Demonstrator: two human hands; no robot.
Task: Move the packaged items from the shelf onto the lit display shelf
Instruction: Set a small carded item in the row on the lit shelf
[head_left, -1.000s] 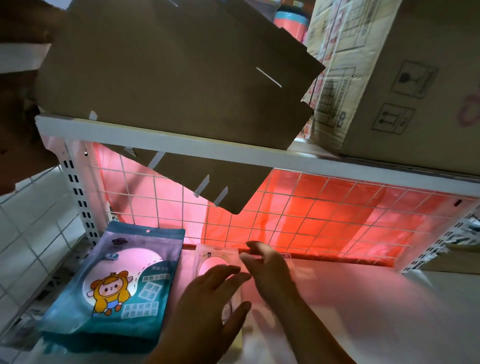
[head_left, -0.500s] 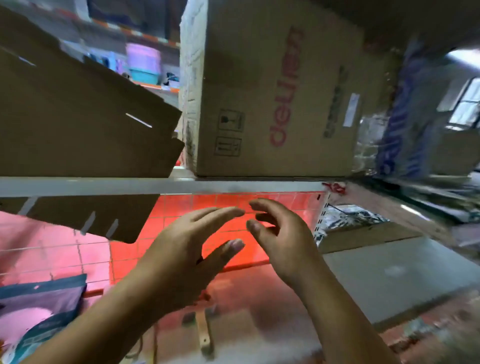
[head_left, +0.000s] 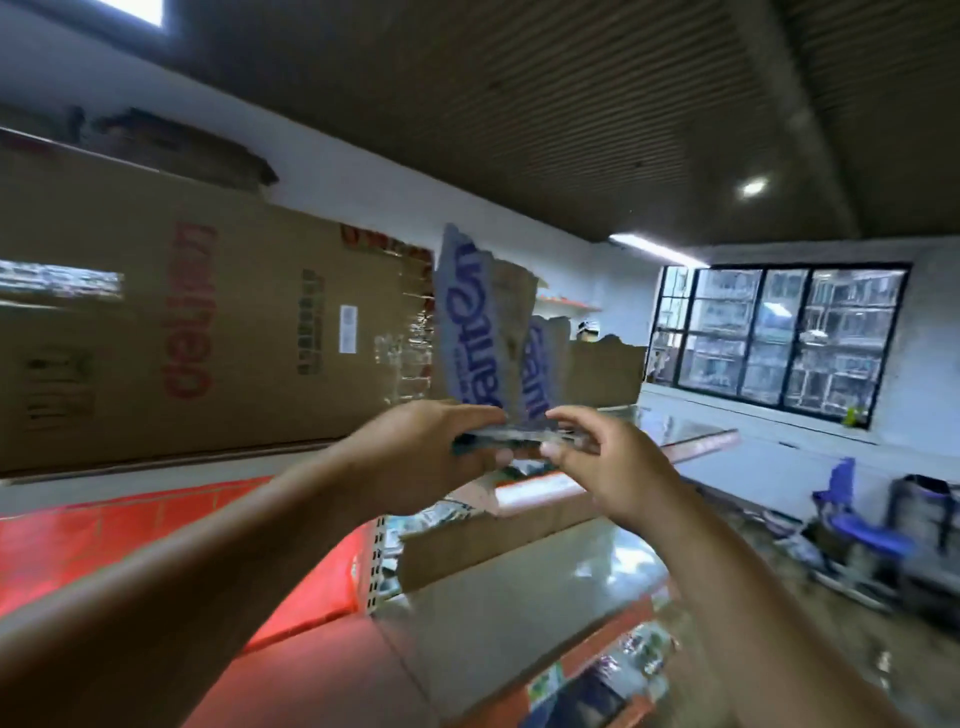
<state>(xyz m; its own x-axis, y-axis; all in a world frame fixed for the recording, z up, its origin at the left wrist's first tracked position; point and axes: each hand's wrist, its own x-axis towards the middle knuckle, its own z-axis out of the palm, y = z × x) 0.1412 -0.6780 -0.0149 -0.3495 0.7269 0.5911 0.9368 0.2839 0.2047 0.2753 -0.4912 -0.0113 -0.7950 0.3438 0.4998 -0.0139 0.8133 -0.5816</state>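
Both my hands are raised in the middle of the view, each pinching one end of a thin stack of flat packaged items (head_left: 511, 437), seen edge-on and blurred. My left hand (head_left: 421, 457) grips the stack's left end, and my right hand (head_left: 608, 462) grips the right end. The stack is at the level of a shelf that carries torn cardboard boxes with blue print (head_left: 470, 322). The red-lit display shelf (head_left: 104, 530) lies below and to the left, under my left forearm.
A large brown carton with red lettering (head_left: 182, 322) stands on the upper shelf at left. An open cardboard box (head_left: 493, 540) sits on a grey shelf board (head_left: 519, 613) below my hands. A blue chair (head_left: 857, 519) and a dark window (head_left: 779, 338) are at right.
The view swung up and to the right, away from the lit shelf and the teal pouch. My empty hands rose and closed on a stack of flat packages.
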